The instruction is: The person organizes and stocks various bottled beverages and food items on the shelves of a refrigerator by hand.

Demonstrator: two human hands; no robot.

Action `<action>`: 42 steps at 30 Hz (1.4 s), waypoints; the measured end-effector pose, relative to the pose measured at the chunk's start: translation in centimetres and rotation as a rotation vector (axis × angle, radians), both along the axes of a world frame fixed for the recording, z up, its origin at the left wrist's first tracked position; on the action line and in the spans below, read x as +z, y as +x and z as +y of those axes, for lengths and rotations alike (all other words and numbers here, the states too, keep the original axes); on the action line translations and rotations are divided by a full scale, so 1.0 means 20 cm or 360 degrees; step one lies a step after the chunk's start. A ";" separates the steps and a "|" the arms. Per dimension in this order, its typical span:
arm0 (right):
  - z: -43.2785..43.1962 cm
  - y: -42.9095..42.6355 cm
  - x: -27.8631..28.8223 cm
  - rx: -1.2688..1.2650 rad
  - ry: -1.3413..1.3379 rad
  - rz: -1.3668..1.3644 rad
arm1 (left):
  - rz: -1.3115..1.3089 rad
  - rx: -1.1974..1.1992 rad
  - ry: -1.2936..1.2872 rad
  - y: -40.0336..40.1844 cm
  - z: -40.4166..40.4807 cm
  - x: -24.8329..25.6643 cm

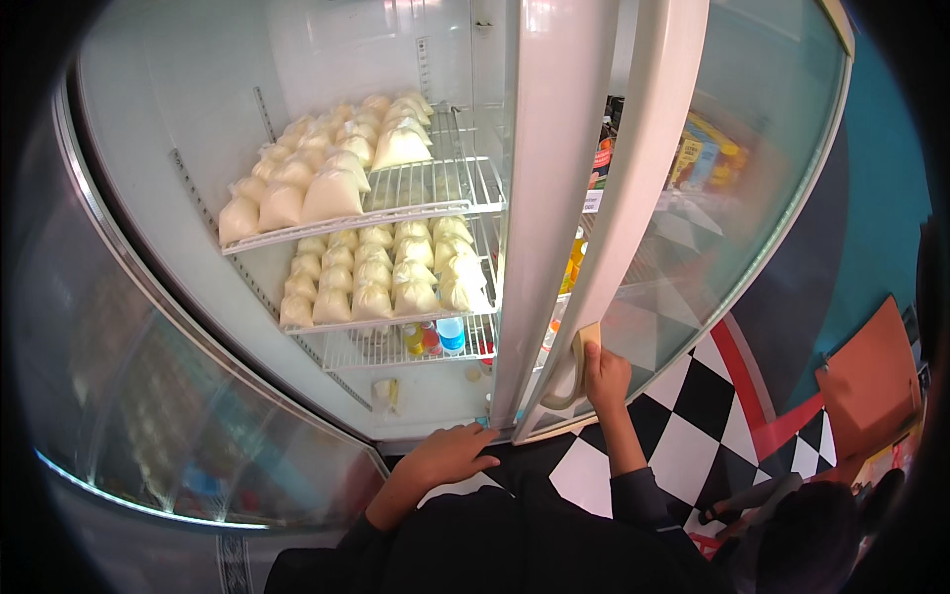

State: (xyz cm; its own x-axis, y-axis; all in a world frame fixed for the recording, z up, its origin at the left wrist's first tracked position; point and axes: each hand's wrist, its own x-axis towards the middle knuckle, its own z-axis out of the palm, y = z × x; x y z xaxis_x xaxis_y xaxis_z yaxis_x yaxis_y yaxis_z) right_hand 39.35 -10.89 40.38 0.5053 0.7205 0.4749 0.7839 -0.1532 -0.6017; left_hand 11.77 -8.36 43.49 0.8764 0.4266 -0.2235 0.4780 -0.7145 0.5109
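My right hand [607,377] grips the cream handle [588,335] of the refrigerator's right glass door [660,245], which stands partly ajar. Low at the front edge of the cabinet is my left hand [445,457], palm down with the thumb apart and nothing in it; whether it touches the edge I cannot tell. Before me, the upper wire shelf [415,194] bears rows of large tied plastic bags of a pale cream substance [334,194]. Smaller tied bags [371,297] of similar colour fill the shelf below. Coloured drink bottles [450,335] stand on the lowest rack.
The left glass door [223,416] is swung wide open. A white centre post [553,185] divides the cabinet, with boxed drinks [701,152] behind the right door's glass. Another person [794,534] is at lower right on the checkered floor [672,438], near an orange panel [872,386].
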 end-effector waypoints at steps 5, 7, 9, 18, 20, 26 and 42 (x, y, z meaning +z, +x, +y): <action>-0.24 0.08 -0.02 0.0192 -0.0234 0.0058 | -0.0074 -0.0062 -0.0127 0.02 0.03 0.02; -0.40 0.15 -0.03 0.0280 -0.0292 0.0082 | -0.0126 -0.0127 -0.0099 0.03 0.05 0.01; -0.56 0.19 0.08 0.0250 -0.0482 0.0187 | -0.0119 -0.0145 -0.0093 0.02 0.07 -0.01; -0.79 -0.17 0.90 -0.0849 0.1615 -0.0395 | -0.0104 -0.0442 0.0002 0.21 0.18 0.03; -0.66 -0.28 0.98 -0.0968 0.1585 -0.0533 | -0.0277 -0.0489 -0.0032 0.26 0.20 0.04; -0.64 -0.13 0.93 -0.1530 0.1949 -0.1364 | -0.0385 -0.0665 -0.0096 0.51 0.23 0.07; 1.60 1.45 -0.20 0.0067 0.0059 -0.0831 | -0.0156 0.0007 -0.0463 0.49 0.15 -0.25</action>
State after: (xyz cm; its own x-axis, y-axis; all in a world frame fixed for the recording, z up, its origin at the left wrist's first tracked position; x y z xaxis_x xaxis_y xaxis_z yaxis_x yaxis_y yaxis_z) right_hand 68.33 21.12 36.42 0.1657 0.7127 0.6816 0.9858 -0.1013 -0.1338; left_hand 21.60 -5.36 38.40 0.8981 0.3609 -0.2511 0.4190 -0.5293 0.7378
